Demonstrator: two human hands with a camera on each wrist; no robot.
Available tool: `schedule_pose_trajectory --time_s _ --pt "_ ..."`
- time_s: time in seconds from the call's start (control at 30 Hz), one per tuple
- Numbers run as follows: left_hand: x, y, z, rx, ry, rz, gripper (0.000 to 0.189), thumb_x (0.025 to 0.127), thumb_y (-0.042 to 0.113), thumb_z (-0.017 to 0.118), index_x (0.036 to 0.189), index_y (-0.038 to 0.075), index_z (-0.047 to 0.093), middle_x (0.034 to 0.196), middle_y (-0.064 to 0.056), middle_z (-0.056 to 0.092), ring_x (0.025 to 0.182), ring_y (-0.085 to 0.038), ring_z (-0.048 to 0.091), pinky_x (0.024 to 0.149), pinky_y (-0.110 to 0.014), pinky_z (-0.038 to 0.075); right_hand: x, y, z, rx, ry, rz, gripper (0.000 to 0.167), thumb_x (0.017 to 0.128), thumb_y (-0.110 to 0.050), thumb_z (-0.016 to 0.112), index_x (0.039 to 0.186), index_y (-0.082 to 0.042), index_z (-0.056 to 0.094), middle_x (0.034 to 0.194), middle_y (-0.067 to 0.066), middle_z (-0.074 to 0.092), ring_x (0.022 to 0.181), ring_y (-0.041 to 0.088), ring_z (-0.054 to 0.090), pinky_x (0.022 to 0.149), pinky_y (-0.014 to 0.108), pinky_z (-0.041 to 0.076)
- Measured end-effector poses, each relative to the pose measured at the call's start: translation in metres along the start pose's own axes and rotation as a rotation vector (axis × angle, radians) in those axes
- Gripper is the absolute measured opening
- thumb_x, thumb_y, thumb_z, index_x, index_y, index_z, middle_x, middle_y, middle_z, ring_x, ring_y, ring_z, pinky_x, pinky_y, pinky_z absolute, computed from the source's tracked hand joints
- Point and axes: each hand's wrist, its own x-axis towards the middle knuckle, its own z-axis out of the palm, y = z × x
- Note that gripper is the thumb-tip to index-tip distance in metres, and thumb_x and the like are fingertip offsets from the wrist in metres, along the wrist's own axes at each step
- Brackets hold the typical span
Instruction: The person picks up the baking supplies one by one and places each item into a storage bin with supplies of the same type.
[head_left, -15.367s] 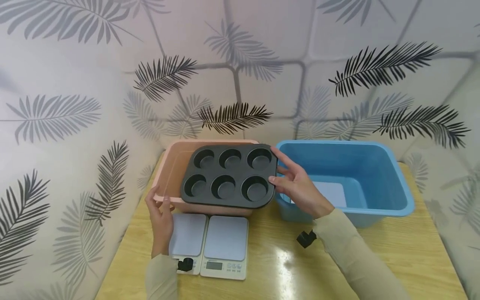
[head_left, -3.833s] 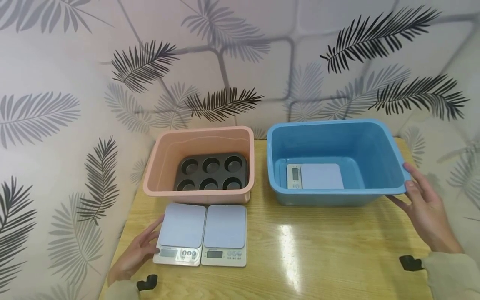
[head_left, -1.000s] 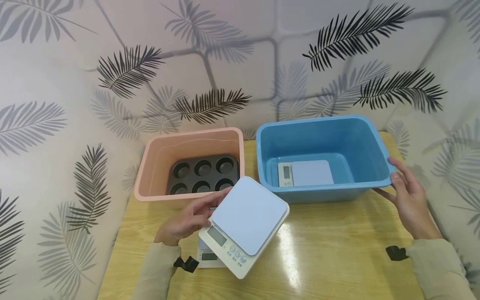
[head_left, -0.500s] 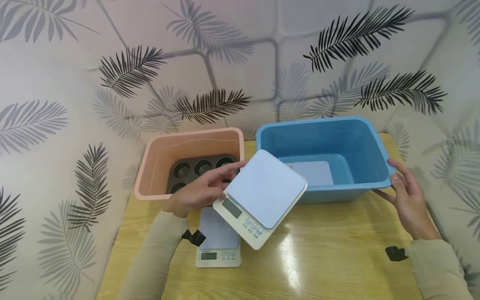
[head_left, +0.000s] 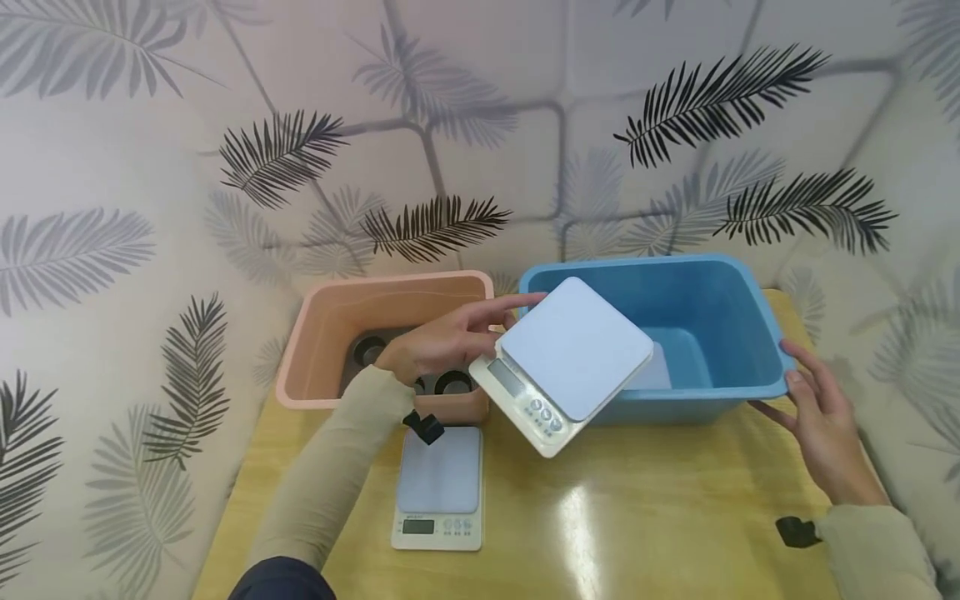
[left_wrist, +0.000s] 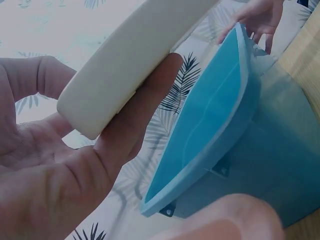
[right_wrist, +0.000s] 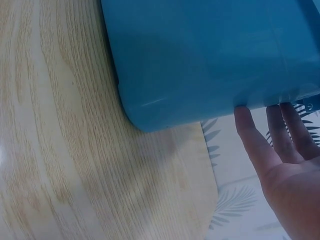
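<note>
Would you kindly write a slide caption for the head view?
The left grip holds a white scale that partly hides the blue tub, while the right grip touches the tub's right end.

A wooden table (head_left: 660, 492) and leaf-printed backdrop (head_left: 480, 158) leave the room type unclear.

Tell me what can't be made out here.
Head view: the white item in the blue bin, mostly hidden by the held scale.
Head view: the dark pan in the pink bin, partly covered by the left hand.
Head view: the held scale's button labels, too small to read.
Left wrist view: the held scale's end, cut off by the top edge.
</note>
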Motion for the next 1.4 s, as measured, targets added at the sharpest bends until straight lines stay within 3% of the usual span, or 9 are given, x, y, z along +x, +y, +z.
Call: schedule_pose_trajectory --time_s 0.27,0.4,0.47,0.73,1.0,1.2,1.4 --pt "0.029 0.001 -0.005 0.053 -0.068 -0.023 0.079 0.103 0.002 0.056 0.175 0.022 0.029 0.121 -0.011 0.057 0.087 -0.019 0.066 0.071 -0.028 0.059 -0.014 0.007 0.0 -0.004 0.017 0.021 0.055 0.118 -0.019 0.045 0.171 -0.015 0.036 0.145 -0.01 0.056 0.126 -0.002 0.064 0.084 0.021 0.065" --pt "0.046 0.007 -0.009 0.085 -0.092 -0.028 0.084 0.097 -0.002 0.052 0.175 0.021 0.029 0.118 -0.011 0.059 0.081 -0.016 0.059 0.062 -0.023 0.046 -0.016 0.006 0.002 -0.026 0.028 0.015 0.055 0.118 -0.021 0.045 0.172 -0.016 0.035 0.146 -0.012 0.054 0.126 -0.003 0.063 0.084 0.02 0.064" --pt "0.055 0.011 -0.012 0.08 -0.104 -0.034 0.087 0.093 -0.005 0.049 0.175 0.019 0.028 0.118 -0.012 0.058 0.084 -0.017 0.059 0.063 -0.023 0.046 -0.015 0.006 0.002 -0.035 0.031 0.014 0.055 0.118 -0.022 0.045 0.172 -0.017 0.035 0.146 -0.012 0.054 0.126 -0.004 0.064 0.083 0.019 0.064" --pt "0.084 0.023 -0.028 0.111 -0.148 -0.108 0.089 0.092 -0.007 0.054 0.173 0.024 0.033 0.122 -0.015 0.059 0.096 -0.024 0.066 0.072 -0.029 0.056 -0.012 0.006 0.003 -0.079 0.024 0.013 0.056 0.118 -0.024 0.044 0.172 -0.019 0.034 0.147 -0.013 0.053 0.128 -0.005 0.062 0.084 0.018 0.063" --pt "0.113 0.028 -0.038 0.1 -0.267 -0.088 0.087 0.094 -0.011 0.051 0.174 0.011 0.027 0.128 -0.019 0.057 0.101 -0.027 0.068 0.079 -0.034 0.064 -0.009 0.003 0.004 -0.079 0.028 0.004 0.056 0.118 -0.024 0.045 0.172 -0.019 0.034 0.148 -0.013 0.053 0.128 -0.005 0.061 0.084 0.017 0.063" --pt "0.138 0.031 -0.04 0.124 -0.249 -0.091 0.086 0.093 -0.015 0.05 0.172 0.011 0.031 0.131 -0.019 0.06 0.107 -0.027 0.064 0.079 -0.034 0.059 -0.006 0.002 0.006 -0.085 0.045 0.002 0.055 0.118 -0.024 0.046 0.172 -0.019 0.036 0.147 -0.013 0.054 0.127 -0.004 0.061 0.082 0.016 0.063" --pt "0.16 0.026 -0.032 0.233 -0.226 -0.135 0.083 0.095 -0.018 0.048 0.169 0.019 0.044 0.135 -0.019 0.059 0.109 -0.025 0.061 0.08 -0.034 0.056 -0.005 0.0 0.004 -0.051 0.023 -0.004 0.055 0.118 -0.02 0.045 0.172 -0.018 0.035 0.147 -0.011 0.054 0.129 -0.003 0.062 0.085 0.018 0.063"
